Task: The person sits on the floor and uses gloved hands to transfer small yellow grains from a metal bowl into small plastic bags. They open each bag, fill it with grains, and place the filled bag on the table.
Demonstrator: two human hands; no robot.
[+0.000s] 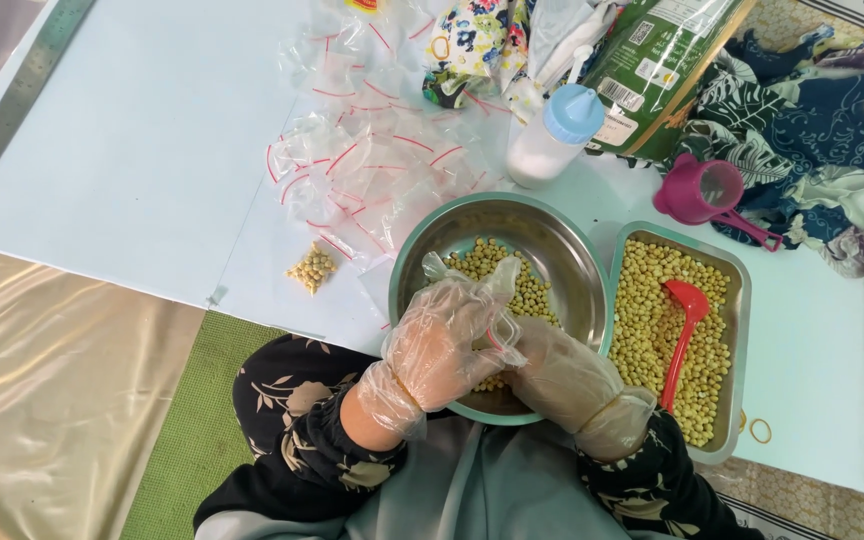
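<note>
Pale blue sheet material covers the worktop [132, 150], with a glossy beige film at the lower left of the frame. At lower centre, a round stainless-steel bowl [562, 250] with a teal rim holds small, rounded yellow beans [527, 290]. Both hands wear thin, crinkled transparent plastic gloves and meet over the near rim of the bowl. The left hand [442, 345] has its fingers curled around a small clear plastic bag [500, 335] with a red strip; the right hand [562, 375] has its fingers closed at the same bag. To the right, a rectangular steel tray [727, 265] holds more beans and a red plastic spoon [684, 335]. Just left of the bowl lies a filled bean packet [313, 268]; above it, a loose pile of empty clear bags [372, 150].
</note>
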